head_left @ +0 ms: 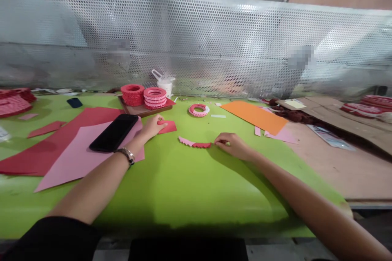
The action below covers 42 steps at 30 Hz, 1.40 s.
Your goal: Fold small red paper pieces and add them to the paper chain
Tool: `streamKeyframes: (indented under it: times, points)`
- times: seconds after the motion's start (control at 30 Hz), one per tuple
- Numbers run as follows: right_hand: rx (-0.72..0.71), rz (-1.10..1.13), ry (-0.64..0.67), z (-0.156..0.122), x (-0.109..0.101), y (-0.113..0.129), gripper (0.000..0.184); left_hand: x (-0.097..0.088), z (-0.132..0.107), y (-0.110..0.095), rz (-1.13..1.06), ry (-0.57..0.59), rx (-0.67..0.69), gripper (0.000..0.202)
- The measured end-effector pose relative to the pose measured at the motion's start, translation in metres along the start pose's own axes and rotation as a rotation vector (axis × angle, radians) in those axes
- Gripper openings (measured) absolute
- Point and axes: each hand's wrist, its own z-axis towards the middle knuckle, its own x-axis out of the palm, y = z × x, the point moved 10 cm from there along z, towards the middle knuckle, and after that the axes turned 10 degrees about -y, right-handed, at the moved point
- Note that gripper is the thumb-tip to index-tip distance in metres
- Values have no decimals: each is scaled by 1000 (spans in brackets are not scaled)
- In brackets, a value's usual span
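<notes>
My left hand [153, 126] is closed over the left edge of a small red paper piece [170, 127], fingers pressed on it above the green table [183, 187]. To the right, my right hand [231, 144] is in a pinch, its fingertips right by the red end of a curved, zigzag-edged paper strip [195, 144], half pink and half red. Whatever sits between those fingertips is too small to make out. Beyond both hands lies a red, pink and white ring [198, 110]. A black phone [114, 132] rests on pink paper [76, 159] beside my left forearm.
Stacks of red rings [132, 95] and pink rings [154, 98] stand on a brown tray [147, 110]. Behind them is a white cup [164, 85]. An orange sheet [254, 116] and cardboard [352, 126] lie right; red sheets [61, 142] lie left. A perforated metal screen [196, 45] closes the back.
</notes>
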Motion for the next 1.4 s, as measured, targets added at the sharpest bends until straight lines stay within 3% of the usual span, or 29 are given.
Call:
streamKeyframes:
  times: [0.3,0.53,0.67,0.77,0.9,0.97,1.03,1.13,1.27,1.4]
  points:
    - [26,10,-3,1,-4,-5,18,-5,4,12,-17,-38,-73,29]
    - [43,34,-15,0,-4,-7,18,-11,1,-12,-106,-64,82,25]
    - [63,48,-43,0,-7,-12,19,-17,3,-16,-228,-91,66,26]
    - [93,48,-84,0,-10,-13,42,-8,-2,-23,-380,-13,4,31]
    - [78,176,-152,-2,-13,4,61,17,-28,-65,-624,238,25,31]
    - [11,300,-121,-4,-10,23,56,25,-46,-88,-716,350,58,27]
    - [-41,395,-76,-7,-7,38,39,29,-62,-106,-813,452,85,21]
    - [-30,526,-97,-8,-13,41,23,31,-77,-122,-965,586,91,14]
    - [32,674,-78,-9,-15,34,15,33,-81,-124,-999,615,57,11]
    - [55,713,-100,-9,-17,34,17,26,-79,-124,-941,490,52,13]
